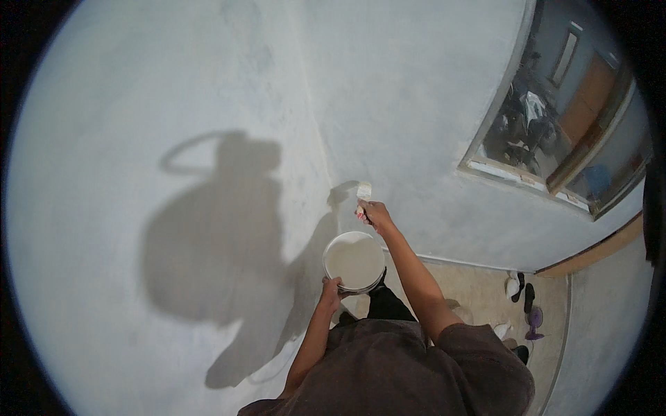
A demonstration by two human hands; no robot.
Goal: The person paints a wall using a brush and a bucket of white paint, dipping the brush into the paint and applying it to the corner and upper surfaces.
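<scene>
My left hand (332, 292) grips the near left rim of a round white bucket (379, 286). Pale, off-white paint (356, 264) fills much of what I can see inside it. Above and just beyond the bucket, my right hand (373, 214) is closed around the handle of a flat paintbrush (364, 190). White paint coats the bristles, which point away from me at the whitish wall (416, 130) near the room's corner. Whether the bristle tips touch the wall I cannot tell.
A second pale wall (93, 208) rises close on my left, carrying my shadow. At the right, a framed window (520, 179) opens onto a cluttered room. Several shoes (529, 297) and a purple object (534, 317) lie on the beige floor (484, 288) to my right.
</scene>
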